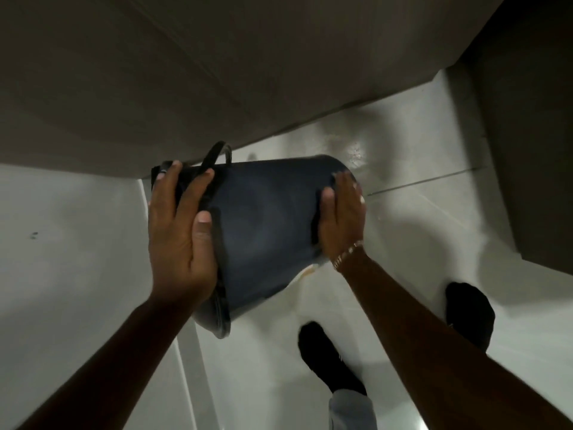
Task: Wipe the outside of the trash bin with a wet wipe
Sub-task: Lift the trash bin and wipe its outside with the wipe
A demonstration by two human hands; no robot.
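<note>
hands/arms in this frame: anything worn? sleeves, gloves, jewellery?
No gloves and no sleeves in view: both forearms are bare right down to the frame edge. The right hand has a gold-toned chain bracelet at the wrist. The left hand and its wrist show nothing worn. Fingernails are short.

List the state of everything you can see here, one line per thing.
Dark blue plastic trash bin: lifted off the floor, tipped on its side, rim towards the left.
Black bin handle: sticking up by the rim.
Left hand: gripping the rim end.
Right hand: pressed flat on the base end.
White wet wipe: edge barely visible below the right hand.
</note>
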